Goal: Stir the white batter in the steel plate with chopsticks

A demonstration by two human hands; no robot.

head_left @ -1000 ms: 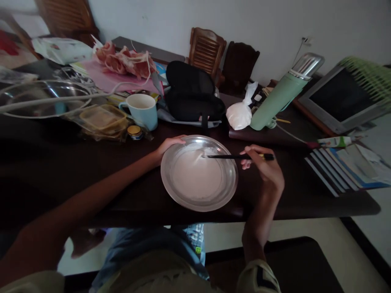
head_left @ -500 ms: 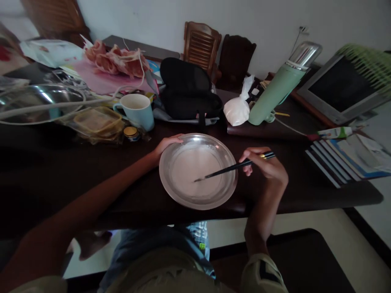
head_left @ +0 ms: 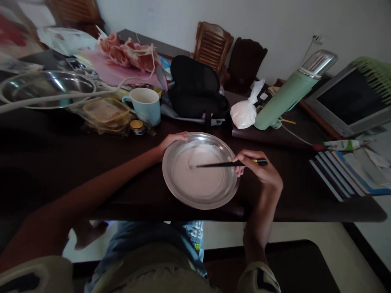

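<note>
Silvery metal makes up the wide bowl on the table, close to its near edge, with a pale, milky mixture covering its bottom. The black chopsticks reach over the bowl's right rim, their long axis running almost level from side to side; the thin end points left at the middle of the mixture, and the thick end, with a gold band, points right, past the right hand. They lie so close together that I cannot count them. The right hand's fingers are closed around them near the thick end. The left hand has its fingers bent over the bowl's far-left rim, gripping it; the underside of that hold is hidden.

Counting what stands beyond the bowl: one light blue mug, one small jar with a yellow lid, one open black case, one knotted bag of white stuff and one green flask, touching or just beside the bag. A second metal bowl sits far left.
</note>
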